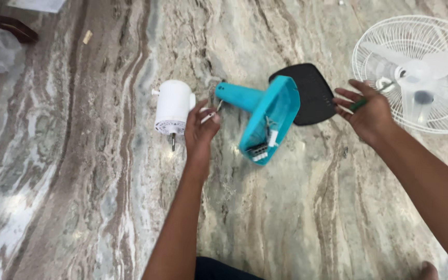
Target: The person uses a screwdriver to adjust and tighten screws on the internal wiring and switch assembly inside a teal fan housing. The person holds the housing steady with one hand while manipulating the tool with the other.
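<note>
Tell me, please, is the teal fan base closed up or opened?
Opened: the teal fan base lies tipped on the floor, its hollow underside exposed, wiring visible inside, and the black cover plate lies behind it.

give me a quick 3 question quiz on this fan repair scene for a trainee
1. True or false: the teal fan base lies on its side, its open underside showing wiring.
2. What does the right hand hold: A) a green-handled tool, B) a cloth, C) nothing?
3. Which white part lies on the stone floor just beyond the left hand?

Key
1. True.
2. A.
3. The white motor housing, shaft pointing toward the person. The fan grille with blades lies further right.
</note>
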